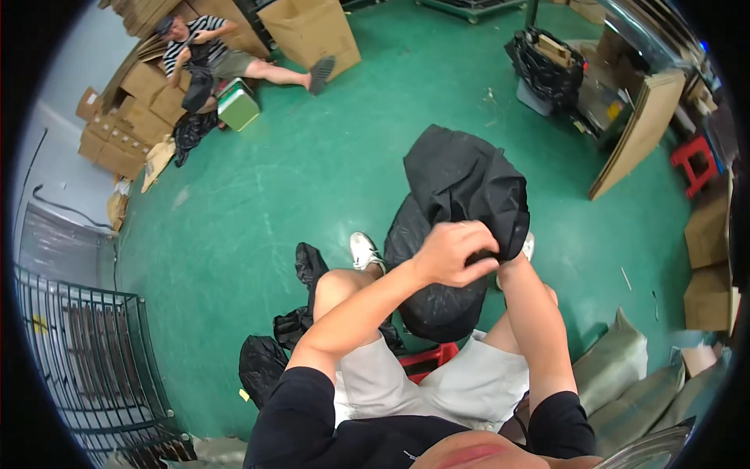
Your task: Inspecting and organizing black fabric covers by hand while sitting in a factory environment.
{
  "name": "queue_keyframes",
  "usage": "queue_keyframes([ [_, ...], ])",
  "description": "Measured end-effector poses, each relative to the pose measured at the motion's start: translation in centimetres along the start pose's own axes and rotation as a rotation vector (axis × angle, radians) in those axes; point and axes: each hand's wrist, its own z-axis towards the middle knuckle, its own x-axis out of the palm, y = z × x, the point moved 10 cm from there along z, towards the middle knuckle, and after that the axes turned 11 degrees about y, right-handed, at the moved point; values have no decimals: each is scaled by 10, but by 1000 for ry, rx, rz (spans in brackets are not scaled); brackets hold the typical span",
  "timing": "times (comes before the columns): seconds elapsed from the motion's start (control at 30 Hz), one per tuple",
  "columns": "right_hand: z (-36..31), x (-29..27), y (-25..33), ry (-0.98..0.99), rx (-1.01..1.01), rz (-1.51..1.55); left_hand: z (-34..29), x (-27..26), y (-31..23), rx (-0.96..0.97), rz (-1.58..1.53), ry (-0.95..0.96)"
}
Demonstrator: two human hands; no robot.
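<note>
Black cloth gathered at two bare hands

Black, wrinkled cloth (469, 164) fans out just ahead of a seated person's knees, its far edge pointing away from the body. The left hand (455, 252) lies over its near edge, palm down, fingers bent and the thumb apart; whether that grip holds the fabric, I cannot tell. The right forearm (539, 336) runs up to the cloth, which hides the right hand, so its grip cannot be judged. Beneath, between the legs, sits a rounded, faintly shiny black bundle (445, 313); part of a red stool (439, 358) shows by its near side.

The cloth looks light, limp and perhaps a little slippery, unlikely to break. The gathered near edge seems the best place to take hold; the loose far end would probably sag.

Green floor (312, 180) stretches broadly ahead, giving the most room. The knees hem in the bundle. Smaller black pieces (262, 363) lie at the left, with a barred metal rack (101, 352) beyond; pale green sacks (613, 356) crowd the right elbow.
</note>
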Motion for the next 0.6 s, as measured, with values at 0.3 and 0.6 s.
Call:
queue_keyframes([
  [0.3,12,-1,54,-260,8,-223,-104,-31,183,-990,-592,-864],
  [0.6,7,12,60,-49,22,123,-108,111,113,-1683,-1766,-393],
])
